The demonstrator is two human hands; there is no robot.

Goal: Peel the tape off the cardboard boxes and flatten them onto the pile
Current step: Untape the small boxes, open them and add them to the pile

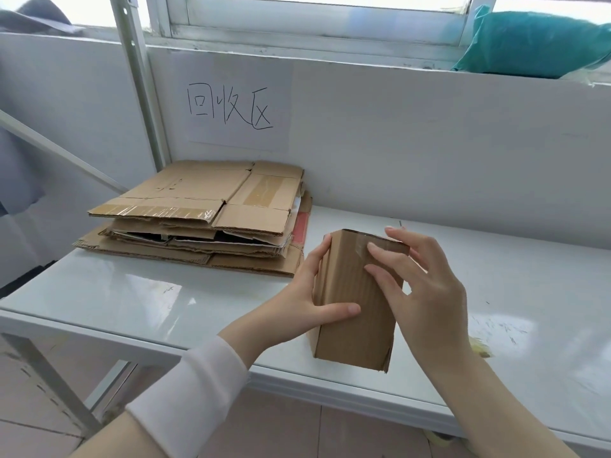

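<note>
Cardboard box (pixel 355 312) stands upright on the white table (pixel 132 302), close to the near edge, to the right of and nearer than the pile of flattened cardboard (pixel 198 216); box and pile are apart.

Left hand (pixel 307 302): grasping the box. The thumb lies across the near face and the fingers wrap round the left side.

Right hand (pixel 429 292): fingers spread and mostly straight, with the tips resting on the near face close to the top edge. I see no pinch or clench.

Tape (pixel 361 242): a glossy strip shows at the top of the near face, just left of the right fingertips (whether an end is lifted, I cannot tell).

The pile sits at the far left of the table against the wall, several layers deep, with clear tape on its top sheet.

Surroundings: a paper sign (pixel 238 107) with handwritten characters on the wall above the pile, and a teal bag (pixel 535 41) on the sill at far right. White sleeve (pixel 195 391) on my operator's left forearm.
</note>
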